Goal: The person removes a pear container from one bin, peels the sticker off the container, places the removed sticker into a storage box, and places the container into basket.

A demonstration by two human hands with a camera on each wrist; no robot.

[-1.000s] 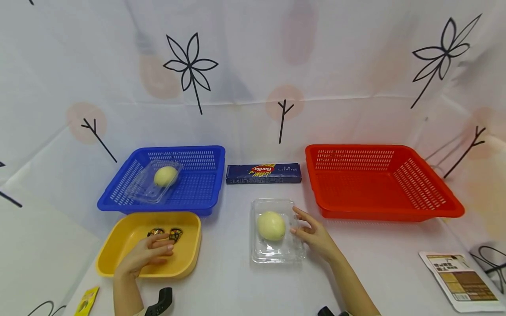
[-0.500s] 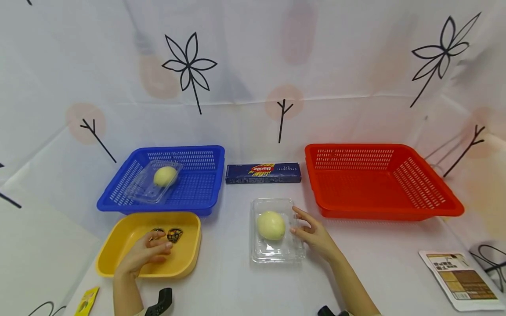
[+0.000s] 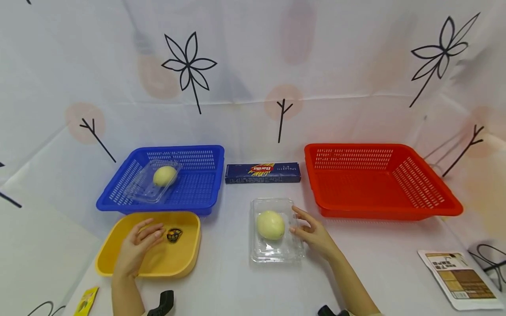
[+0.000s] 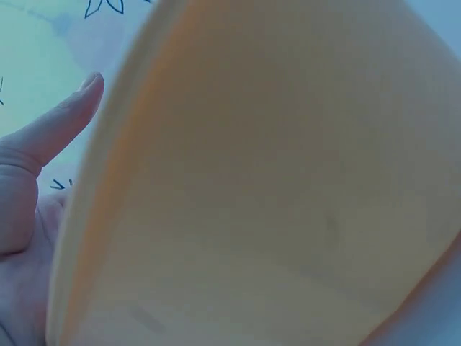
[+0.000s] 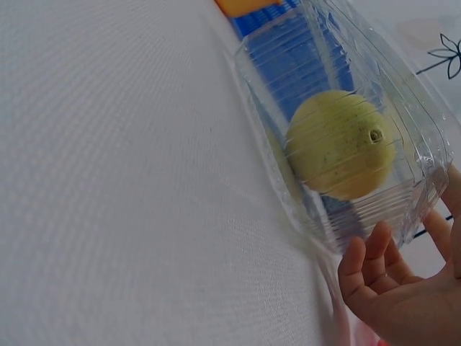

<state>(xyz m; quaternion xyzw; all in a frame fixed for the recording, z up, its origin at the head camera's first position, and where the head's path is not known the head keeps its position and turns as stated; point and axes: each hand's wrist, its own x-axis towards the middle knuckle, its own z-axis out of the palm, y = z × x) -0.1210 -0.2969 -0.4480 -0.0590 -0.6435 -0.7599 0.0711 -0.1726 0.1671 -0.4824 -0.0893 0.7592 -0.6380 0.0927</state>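
Note:
In the head view my left hand (image 3: pixel 136 245) is over the yellow tray (image 3: pixel 186 261), its fingers loosely bent. A small dark patterned piece (image 3: pixel 174 235) lies in the tray just right of the fingertips. The tray's wall (image 4: pixel 252 180) fills most of the left wrist view, with the thumb (image 4: pixel 68 119) beyond its rim. My right hand (image 3: pixel 314 235) touches the right side of a clear plastic clamshell box (image 3: pixel 257 252). Inside the box is a pale yellow, melon-like fruit (image 5: pixel 338 144). In the right wrist view the fingers (image 5: pixel 378 252) rest along the box's edge.
Behind the yellow tray stands a blue basket (image 3: pixel 197 199) holding another clear box with a pale fruit (image 3: pixel 164 176). A spaghetti box (image 3: pixel 262 173) lies at the back centre, a red basket (image 3: pixel 375 193) right of it. A pouch (image 3: pixel 460 281) and a yellow packet (image 3: pixel 86 302) flank the table.
My left hand has moved up and slightly left over the yellow tray, and now hides one of the two dark patterned pieces. My right hand and the clamshell box have stayed still.

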